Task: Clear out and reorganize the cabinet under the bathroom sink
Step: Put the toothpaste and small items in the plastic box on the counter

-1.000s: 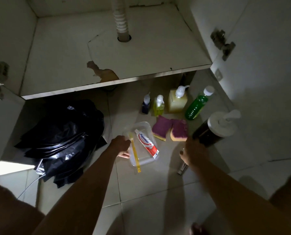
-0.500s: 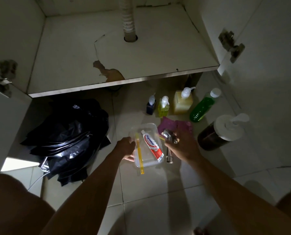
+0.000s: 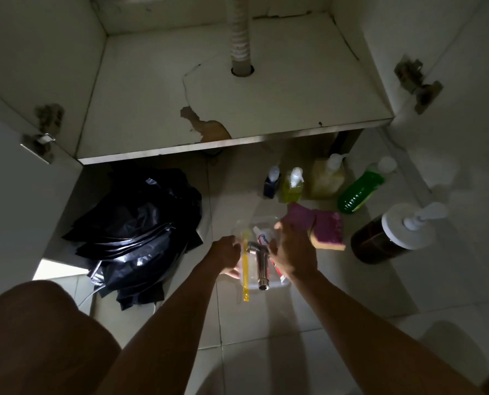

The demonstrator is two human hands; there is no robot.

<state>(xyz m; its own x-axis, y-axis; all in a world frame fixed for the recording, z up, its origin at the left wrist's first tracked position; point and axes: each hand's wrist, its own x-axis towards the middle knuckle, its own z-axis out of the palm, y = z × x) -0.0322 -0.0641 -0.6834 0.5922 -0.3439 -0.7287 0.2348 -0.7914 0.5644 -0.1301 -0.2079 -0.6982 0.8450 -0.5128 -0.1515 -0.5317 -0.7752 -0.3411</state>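
A clear plastic container (image 3: 267,218) sits on the tiled floor in front of the empty cabinet (image 3: 152,95). It holds a yellow toothbrush (image 3: 246,276), a toothpaste tube (image 3: 262,236) and a metal sprayer head (image 3: 262,265) lying between them. My left hand (image 3: 225,254) grips the container's left edge. My right hand (image 3: 293,252) hovers over its right side with fingers spread. Its thumb side touches the sprayer, whose handle shows bare. The toothpaste is mostly hidden under that hand.
Two purple sponges (image 3: 327,229) lie right of the container. Behind them stand a dark blue bottle (image 3: 271,183), a yellow-green pump bottle (image 3: 293,185), a yellow soap bottle (image 3: 326,178), a green bottle (image 3: 357,193) and a brown pump jar (image 3: 380,240). Black rubbish bags (image 3: 140,229) lie left. A drain pipe (image 3: 240,38) pierces the cabinet floor.
My right hand picked the sprayer head up from the floor, carried it left and laid it in the container. My left hand stayed on the container's edge.
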